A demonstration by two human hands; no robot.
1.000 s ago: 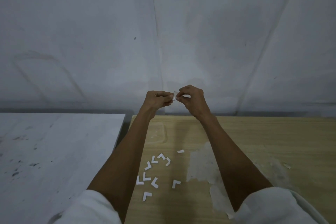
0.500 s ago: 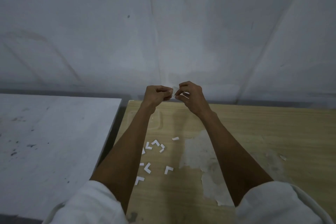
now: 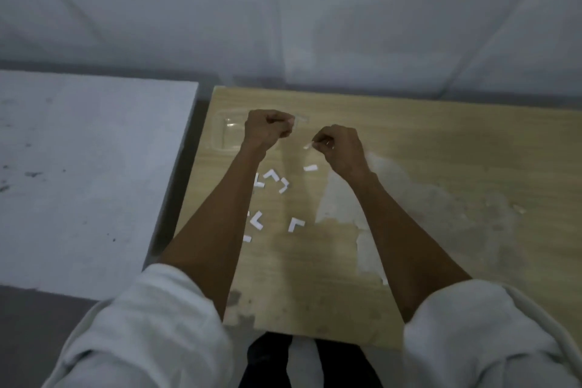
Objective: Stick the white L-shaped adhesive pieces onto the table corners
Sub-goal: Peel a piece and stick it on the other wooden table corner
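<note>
My left hand (image 3: 269, 131) is curled into a fist above the far left part of the wooden table (image 3: 447, 148), with a tiny pale bit just visible at its fingertips. To its right, my right hand (image 3: 341, 148) pinches a small white sliver (image 3: 308, 145) that sticks out to the left. The hands are apart, both raised over the tabletop. Several white L-shaped adhesive pieces (image 3: 296, 224) lie loose on the table between my forearms, and a short straight strip (image 3: 310, 168) lies near my right wrist.
A clear plastic tray (image 3: 225, 135) lies under my left hand near the table's far left corner. A pale patch of worn surface (image 3: 341, 198) spreads across the middle. A grey-white table (image 3: 94, 167) stands to the left across a narrow gap. A wall rises behind.
My hands, which pinched one piece together in front of the wall, have separated and come down over the table. My head has tilted down, showing the near table edge.
</note>
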